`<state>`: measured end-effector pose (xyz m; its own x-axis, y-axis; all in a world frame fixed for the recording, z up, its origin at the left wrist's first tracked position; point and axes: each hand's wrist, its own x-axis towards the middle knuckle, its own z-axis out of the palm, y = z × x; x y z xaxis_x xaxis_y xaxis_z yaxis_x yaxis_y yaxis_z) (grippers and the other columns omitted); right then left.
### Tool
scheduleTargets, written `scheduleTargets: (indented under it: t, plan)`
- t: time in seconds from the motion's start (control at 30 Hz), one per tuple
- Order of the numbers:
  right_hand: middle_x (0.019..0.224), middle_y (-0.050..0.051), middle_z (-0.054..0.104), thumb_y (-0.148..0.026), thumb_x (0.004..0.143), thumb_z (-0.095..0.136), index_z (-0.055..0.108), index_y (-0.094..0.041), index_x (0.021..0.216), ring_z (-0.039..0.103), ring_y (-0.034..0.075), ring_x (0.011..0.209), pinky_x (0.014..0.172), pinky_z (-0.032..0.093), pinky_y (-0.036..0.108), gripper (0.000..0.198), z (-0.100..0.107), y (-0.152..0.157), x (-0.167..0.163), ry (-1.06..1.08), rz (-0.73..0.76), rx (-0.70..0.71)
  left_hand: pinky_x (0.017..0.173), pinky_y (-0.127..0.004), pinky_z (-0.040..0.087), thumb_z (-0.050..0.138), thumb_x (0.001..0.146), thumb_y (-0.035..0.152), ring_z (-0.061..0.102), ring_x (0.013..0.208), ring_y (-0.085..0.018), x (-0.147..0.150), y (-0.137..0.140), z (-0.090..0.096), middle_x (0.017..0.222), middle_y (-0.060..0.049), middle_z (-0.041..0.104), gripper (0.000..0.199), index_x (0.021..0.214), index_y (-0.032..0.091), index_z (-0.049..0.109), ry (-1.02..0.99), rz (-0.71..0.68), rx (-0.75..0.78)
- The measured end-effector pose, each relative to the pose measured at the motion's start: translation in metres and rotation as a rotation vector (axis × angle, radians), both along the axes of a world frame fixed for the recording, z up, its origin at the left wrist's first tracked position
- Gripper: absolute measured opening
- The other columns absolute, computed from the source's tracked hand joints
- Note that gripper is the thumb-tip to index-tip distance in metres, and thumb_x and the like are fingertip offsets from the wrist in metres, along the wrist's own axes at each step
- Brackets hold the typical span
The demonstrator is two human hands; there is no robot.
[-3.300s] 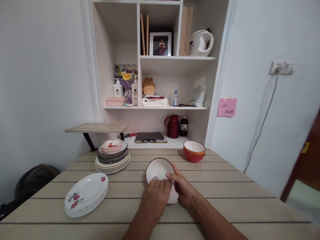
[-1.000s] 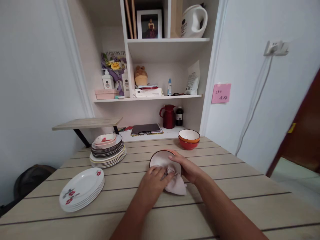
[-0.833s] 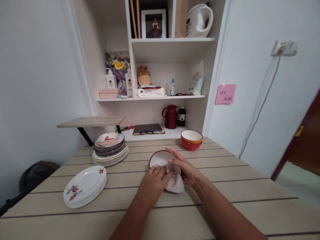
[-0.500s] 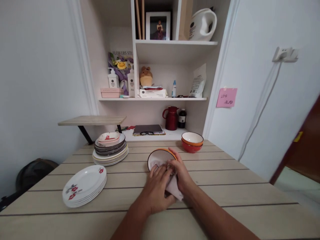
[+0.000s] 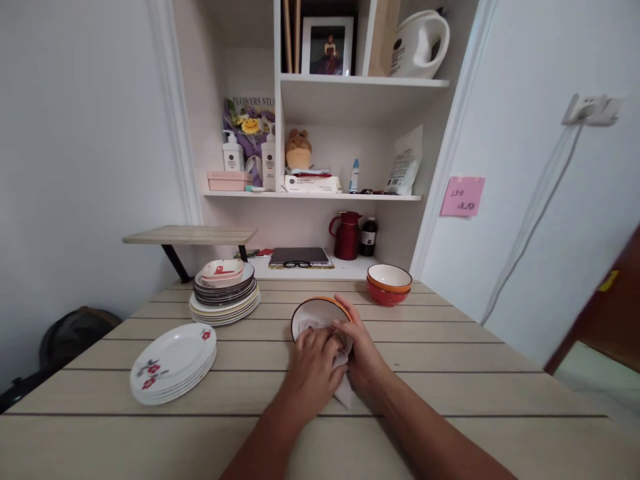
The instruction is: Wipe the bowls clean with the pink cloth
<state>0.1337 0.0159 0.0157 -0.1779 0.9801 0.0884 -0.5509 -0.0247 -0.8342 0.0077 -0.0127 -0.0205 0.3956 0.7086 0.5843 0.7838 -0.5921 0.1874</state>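
An orange bowl [image 5: 313, 311] with a white inside and a dark rim is tilted toward me above the table's middle. My right hand [image 5: 364, 350] grips its right side, thumb over the rim and fingers behind. Pressed into the bowl by my left hand [image 5: 313, 370] is a pale cloth [image 5: 345, 393], bunched under the fingers, with one corner hanging below between my hands. The left fingertips and the lower part of the bowl are partly hidden.
Two stacked bowls, orange in red [image 5: 389, 287], stand at the back right. On the left are flowered white plates [image 5: 175, 363] and a taller plate stack [image 5: 225, 300] topped by small dishes. Behind, a shelf holds a red jug [image 5: 347, 237] and a dark laptop [image 5: 299, 256].
My left hand and the cloth have shifted slightly inside the bowl, and the hanging corner has moved left. The right hand keeps its grip. The camera view has turned a little left.
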Motion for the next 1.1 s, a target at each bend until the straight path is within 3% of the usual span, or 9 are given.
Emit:
scheduleTargets:
  t: [0.17,0.27,0.47,0.57,0.67,0.73,0.9,1.1]
  plan:
    - [0.098,0.002,0.078,-0.030,0.067,0.078,0.063,-0.028,0.125,0.071,0.025,0.086,0.072,0.051,0.031,0.059,0.004,0.006,0.008,-0.032,0.001,0.033,0.115,-0.053,0.039,0.061,0.086,0.008,0.056,0.128,-0.027,-0.004,0.007,-0.005,0.137,-0.011,0.062,0.044,0.128,0.021,0.055,0.170,-0.010,0.094]
    - [0.099,0.003,0.078,-0.029,0.069,0.075,0.068,-0.026,0.114,0.070,0.027,0.088,0.073,0.052,0.033,0.046,0.007,0.011,0.017,-0.077,0.016,0.013,0.114,-0.052,0.040,0.056,0.093,0.011,0.061,0.119,-0.025,-0.003,0.010,-0.007,0.132,-0.009,0.065,0.032,0.122,0.022,0.058,0.217,0.001,0.185]
    - [0.093,0.001,0.078,-0.026,0.069,0.073,0.067,-0.028,0.115,0.069,0.025,0.082,0.069,0.050,0.031,0.046,0.009,0.013,0.026,-0.118,0.035,-0.050,0.108,-0.050,0.043,0.057,0.099,0.018,0.065,0.106,-0.024,0.004,0.017,-0.014,0.121,-0.007,0.069,0.016,0.113,0.023,0.063,0.237,0.067,0.335]
    - [0.092,0.001,0.078,-0.025,0.066,0.073,0.066,-0.028,0.116,0.069,0.025,0.080,0.066,0.049,0.032,0.051,0.008,0.010,0.020,-0.081,0.010,-0.032,0.113,-0.051,0.040,0.061,0.096,0.019,0.063,0.114,-0.025,0.001,0.012,-0.012,0.125,-0.009,0.067,0.023,0.118,0.022,0.061,0.194,0.053,0.281]
    - [0.088,0.000,0.077,-0.025,0.063,0.073,0.064,-0.029,0.119,0.068,0.025,0.075,0.062,0.047,0.031,0.056,0.006,0.007,0.012,-0.054,-0.006,-0.049,0.117,-0.057,0.035,0.074,0.087,0.043,0.055,0.128,-0.031,-0.004,0.002,-0.005,0.136,-0.014,0.061,0.045,0.122,0.019,0.059,0.163,-0.038,0.136]
    - [0.084,0.001,0.077,-0.025,0.063,0.073,0.063,-0.028,0.120,0.067,0.026,0.072,0.062,0.048,0.032,0.057,0.005,0.005,0.009,-0.041,0.006,-0.080,0.115,-0.059,0.037,0.073,0.087,0.050,0.055,0.128,-0.032,-0.004,-0.002,0.000,0.135,-0.014,0.062,0.046,0.119,0.020,0.060,0.158,-0.047,0.087]
    - [0.089,0.001,0.077,-0.024,0.065,0.072,0.064,-0.028,0.117,0.068,0.026,0.078,0.067,0.050,0.033,0.053,0.005,0.009,0.015,-0.025,0.006,-0.085,0.112,-0.056,0.041,0.061,0.097,0.026,0.062,0.116,-0.027,-0.001,0.000,0.007,0.130,-0.009,0.067,0.013,0.109,0.022,0.064,0.178,-0.032,0.111]
    - [0.088,0.002,0.076,-0.023,0.064,0.070,0.068,-0.026,0.115,0.066,0.025,0.074,0.063,0.046,0.032,0.051,0.006,0.018,0.034,-0.158,0.058,-0.037,0.112,-0.046,0.044,0.051,0.097,0.010,0.061,0.122,-0.025,-0.008,0.010,0.001,0.130,-0.005,0.068,0.025,0.111,0.023,0.068,0.234,-0.047,0.110]
